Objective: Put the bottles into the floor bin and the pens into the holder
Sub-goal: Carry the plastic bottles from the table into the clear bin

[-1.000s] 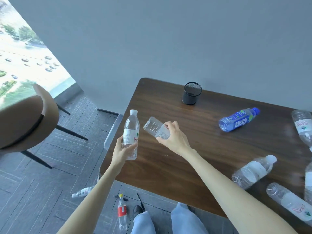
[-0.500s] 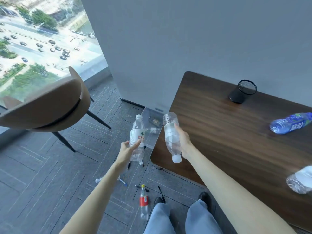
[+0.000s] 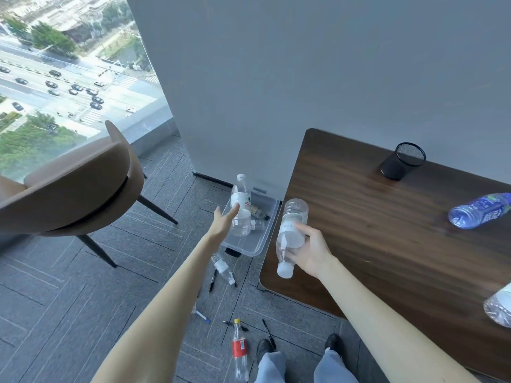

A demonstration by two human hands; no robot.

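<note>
- The left hand (image 3: 222,225) reaches out over the floor bin (image 3: 258,246), fingers spread; whether it still grips the upright clear bottle (image 3: 241,205) at its fingertips or has let go cannot be told.
- That bottle sits over the bin's open top, within its rim.
- The right hand (image 3: 309,251) is closed around a second bottle (image 3: 290,233), cap pointing down toward the person, right at the table's (image 3: 387,230) left edge.
- The bin stands on the floor against the table's left side and near the wall; it already holds a few items.
- The holder (image 3: 402,161) stands at the table's back edge by the wall, well apart from both hands.
- A blue bottle (image 3: 481,214) lies on the table toward the right; another clear one (image 3: 499,308) is cut by the frame's right edge.
- On the floor between bin and shoes lie a bottle (image 3: 222,268), a red-label bottle (image 3: 240,352) and several pens (image 3: 212,280).
- A chair (image 3: 72,186) stands to the left, with open carpet between it and the bin.
</note>
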